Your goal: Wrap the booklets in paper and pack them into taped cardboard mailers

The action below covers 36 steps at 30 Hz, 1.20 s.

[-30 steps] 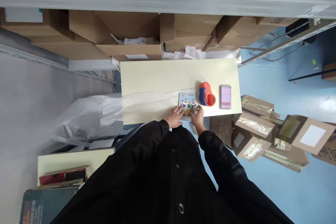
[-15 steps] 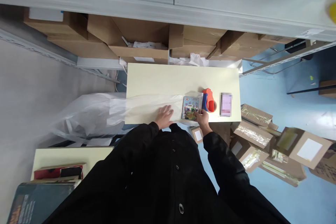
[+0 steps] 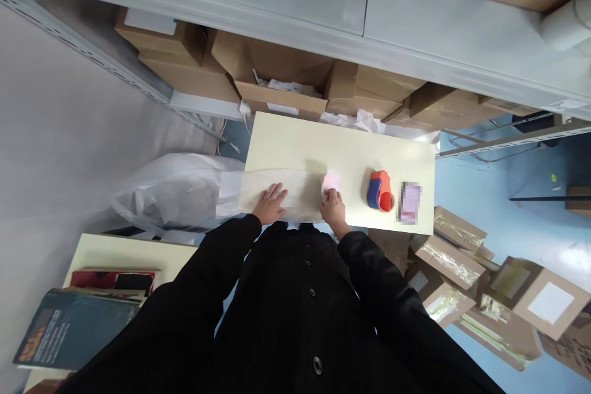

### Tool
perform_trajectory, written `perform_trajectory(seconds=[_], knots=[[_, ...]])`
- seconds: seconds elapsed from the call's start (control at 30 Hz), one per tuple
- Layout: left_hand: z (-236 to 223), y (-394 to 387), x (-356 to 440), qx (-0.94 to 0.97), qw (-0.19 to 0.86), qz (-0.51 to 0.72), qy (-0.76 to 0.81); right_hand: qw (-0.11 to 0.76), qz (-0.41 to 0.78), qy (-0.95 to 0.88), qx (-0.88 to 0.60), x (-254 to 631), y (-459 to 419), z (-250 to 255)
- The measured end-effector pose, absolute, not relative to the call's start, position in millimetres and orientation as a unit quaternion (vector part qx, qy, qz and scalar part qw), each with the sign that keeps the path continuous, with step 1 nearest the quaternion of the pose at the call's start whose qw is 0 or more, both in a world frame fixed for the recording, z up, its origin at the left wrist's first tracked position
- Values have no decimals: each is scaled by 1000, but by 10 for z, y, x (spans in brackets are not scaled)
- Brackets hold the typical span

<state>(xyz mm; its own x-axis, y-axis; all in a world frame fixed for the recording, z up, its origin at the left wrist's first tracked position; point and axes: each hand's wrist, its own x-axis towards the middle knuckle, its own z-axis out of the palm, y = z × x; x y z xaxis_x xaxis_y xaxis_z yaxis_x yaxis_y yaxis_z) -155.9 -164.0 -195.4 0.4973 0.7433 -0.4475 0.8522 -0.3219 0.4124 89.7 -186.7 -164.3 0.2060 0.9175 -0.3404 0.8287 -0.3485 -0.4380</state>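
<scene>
My left hand (image 3: 270, 204) lies with fingers spread on a long strip of thin white translucent wrap (image 3: 295, 188) on the cream table. At the strip's right end, my right hand (image 3: 334, 209) is closed on a small thin book (image 3: 330, 180), tipped up off the table. Its visible side looks pale pink; the wrap seems to lie against it, and the illustrated cover is out of sight. To the right stands a red and blue tape dispenser (image 3: 380, 191) with a tape roll in it.
A blurred-out purple item (image 3: 409, 202) lies near the right end of the table (image 3: 295, 135). Clear plastic (image 3: 180, 188) bunches off the left end. Open cartons (image 3: 281, 92) stand under the grey shelf behind. Books (image 3: 78, 326) lie at lower left; taped boxes (image 3: 549, 289) are at right.
My right hand has tipped the book up and moved it left, so its illustrated cover no longer shows. My left hand has slid left along the wrap. The camera view has turned slightly.
</scene>
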Motion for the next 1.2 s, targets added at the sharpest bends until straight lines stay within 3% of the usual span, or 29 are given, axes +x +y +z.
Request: perform_trajectory(seconds=[0.17,0.37,0.47,0.6,0.7,0.87,1.03,1.2], knots=[[-1975,-1608,-1685,819,316,-81,472,24,294,-562,-773,612,-1806,-1862],[-1947,-1539,-1863,836,317,-69,443,124,364,-558,-735,793,-1814,-1954],[-1895,-1532,-1984,837,303,-70,451,132,360,-541,-748,905,-1858,-1941],[-1813,-1558,-2169,786,225,-52,573,126,267,-479,-827,875,-1963,-1927],[-1825,-1549,-2364,643,189,13,742,106,206,-372,-899,823,-1988,-1906],[-1970,-1469,-2707,405,349,94,840,34,276,-305,-911,835,-1846,-1847],[-1954,-1409,-2739,415,388,199,798,0,320,-331,-888,989,-1723,-1802],[-1817,-1309,-2412,472,428,246,731,34,222,-384,-896,1347,-1727,-1671]])
